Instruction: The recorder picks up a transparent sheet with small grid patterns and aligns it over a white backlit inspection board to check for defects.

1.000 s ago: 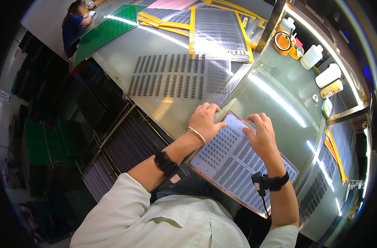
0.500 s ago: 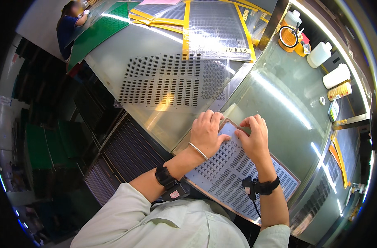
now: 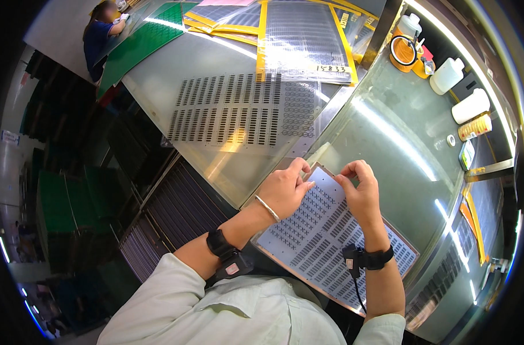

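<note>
A pale rectangular panel [image 3: 311, 246] with rows of dark printed marks and a copper-coloured rim lies tilted in front of me, partly over the glass table's near edge. My left hand [image 3: 286, 190] is closed at its upper left edge, thumb over the printed face and fingers curled. Close to the far corner, my right hand [image 3: 361, 187] pinches the upper right edge between thumb and curled fingers. The fingertips' undersides are hidden. Whether the printed layer is separate from the board beneath cannot be made out. Each wrist wears a black strap with a small box.
A patterned film [image 3: 227, 112] lies on the glass table [image 3: 388, 138], with yellow-edged films [image 3: 305, 40] beyond. White bottles [image 3: 446, 76] and a tape roll [image 3: 402, 50] line the right side. Dark panels [image 3: 176, 201] stand racked at left. Another person [image 3: 98, 37] works far left.
My hands have drawn slightly apart: the left has shifted left, the right a little to the right along the panel's far corner. The panel has stayed nearly in place.
</note>
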The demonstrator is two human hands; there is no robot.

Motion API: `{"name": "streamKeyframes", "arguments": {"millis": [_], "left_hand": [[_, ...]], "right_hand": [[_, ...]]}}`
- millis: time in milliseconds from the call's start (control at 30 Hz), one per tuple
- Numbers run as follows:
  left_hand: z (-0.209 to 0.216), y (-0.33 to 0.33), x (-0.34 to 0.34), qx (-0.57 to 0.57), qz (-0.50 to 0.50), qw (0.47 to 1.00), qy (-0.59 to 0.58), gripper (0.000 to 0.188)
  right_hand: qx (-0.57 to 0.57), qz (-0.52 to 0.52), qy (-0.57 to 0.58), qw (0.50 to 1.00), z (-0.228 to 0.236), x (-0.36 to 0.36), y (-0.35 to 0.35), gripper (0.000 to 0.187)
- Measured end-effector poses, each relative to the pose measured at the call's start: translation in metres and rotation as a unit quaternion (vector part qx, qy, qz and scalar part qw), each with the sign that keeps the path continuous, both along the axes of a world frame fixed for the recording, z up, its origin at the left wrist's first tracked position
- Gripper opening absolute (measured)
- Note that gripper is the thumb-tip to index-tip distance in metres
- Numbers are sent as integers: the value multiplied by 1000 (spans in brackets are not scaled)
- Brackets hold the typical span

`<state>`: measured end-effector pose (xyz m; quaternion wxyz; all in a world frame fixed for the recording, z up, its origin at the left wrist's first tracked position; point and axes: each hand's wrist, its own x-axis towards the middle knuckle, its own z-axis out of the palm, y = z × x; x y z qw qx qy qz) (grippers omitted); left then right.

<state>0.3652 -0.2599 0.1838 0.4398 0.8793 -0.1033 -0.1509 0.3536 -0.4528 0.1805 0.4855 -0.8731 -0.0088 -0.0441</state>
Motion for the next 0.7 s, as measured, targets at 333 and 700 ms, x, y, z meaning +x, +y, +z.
{"name": "streamKeyframes", "arguments": {"millis": [333, 700], "left_hand": [[-8, -8, -7, 15, -4, 996, -87, 40], [-7, -9, -5, 17, -11, 996, -85, 43]], "right_hand": [[-289, 82, -167, 939, 7, -12, 16, 36], [-383, 117, -188, 897, 5, -11, 22, 42]]}}
